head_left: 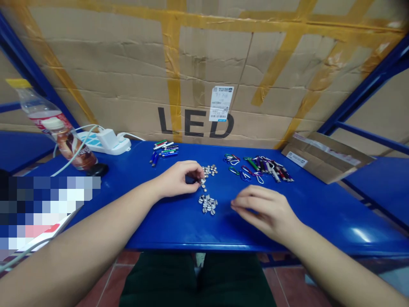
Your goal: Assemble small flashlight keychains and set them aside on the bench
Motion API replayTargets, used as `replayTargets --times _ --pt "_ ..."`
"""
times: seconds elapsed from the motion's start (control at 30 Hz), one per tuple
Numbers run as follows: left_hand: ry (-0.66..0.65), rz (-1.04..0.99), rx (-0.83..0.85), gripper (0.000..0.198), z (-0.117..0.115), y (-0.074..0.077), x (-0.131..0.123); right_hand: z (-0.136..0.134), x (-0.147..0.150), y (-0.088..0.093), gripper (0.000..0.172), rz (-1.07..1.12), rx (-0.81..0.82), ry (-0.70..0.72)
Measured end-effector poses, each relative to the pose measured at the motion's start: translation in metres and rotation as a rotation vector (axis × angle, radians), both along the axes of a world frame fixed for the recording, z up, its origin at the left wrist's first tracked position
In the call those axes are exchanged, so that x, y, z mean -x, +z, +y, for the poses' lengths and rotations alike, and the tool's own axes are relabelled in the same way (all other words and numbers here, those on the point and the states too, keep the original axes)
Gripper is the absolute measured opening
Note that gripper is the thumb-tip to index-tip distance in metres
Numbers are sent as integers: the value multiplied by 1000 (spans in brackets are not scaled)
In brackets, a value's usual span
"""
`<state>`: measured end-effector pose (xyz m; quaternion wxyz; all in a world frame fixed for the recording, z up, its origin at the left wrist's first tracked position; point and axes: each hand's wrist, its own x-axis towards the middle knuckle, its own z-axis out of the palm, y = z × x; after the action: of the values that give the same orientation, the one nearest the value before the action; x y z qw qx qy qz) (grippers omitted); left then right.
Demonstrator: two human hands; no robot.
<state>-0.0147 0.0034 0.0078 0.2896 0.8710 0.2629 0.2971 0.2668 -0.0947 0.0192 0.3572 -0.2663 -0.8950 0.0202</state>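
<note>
Backdrop: large brown cardboard carton (204, 64), crossed with yellow packing tape, printed "LED" in black.
Work surface: glossy blue metal bench top (319, 217), its near edge just beyond the hands.
Far left: clear plastic bottle with a red label (47, 117), tilted, beside a white power strip (105, 143) with a plugged-in adapter and white cable; tipping likely if an elbow or forearm catches the bottle, with liquid near the socket if it holds any.
Left hand (177, 179): fingertips drawn into a tight pinch at the silver pieces; any piece held too small to tell.
Right hand (265, 211): open, fingers loosely curved, nothing visible in them, resting just right of the lower heap.
Farther back: slim coloured metal tubes (164, 149) at left; more tubes (271, 168) at right, beside small coloured carabiners (234, 164).
Smallest: small ribbed silver metal pieces in an upper heap (210, 170) and a lower heap (208, 204), a few strays between.
Risks: a slipped pinch dropping a piece; a careless sweep of either hand scattering the heaps, with rolling pieces on the slick surface going over the edge.
</note>
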Motion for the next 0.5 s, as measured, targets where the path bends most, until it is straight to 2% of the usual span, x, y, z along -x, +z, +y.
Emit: replayTargets --times 0.13,0.23,0.4,0.5 --pt "-23 -41 51 17 1 -4 0 49 27 15 9 -45 78 79" --pt "-35 -77 95 17 3 -6 -1 71 39 17 11 -103 75 118" --pt "-40 -113 192 17 2 -5 0 81 43 6 12 -114 28 149" --pt "-37 -128 256 17 1 -5 0 81 42 -1 12 -89 -60 156"
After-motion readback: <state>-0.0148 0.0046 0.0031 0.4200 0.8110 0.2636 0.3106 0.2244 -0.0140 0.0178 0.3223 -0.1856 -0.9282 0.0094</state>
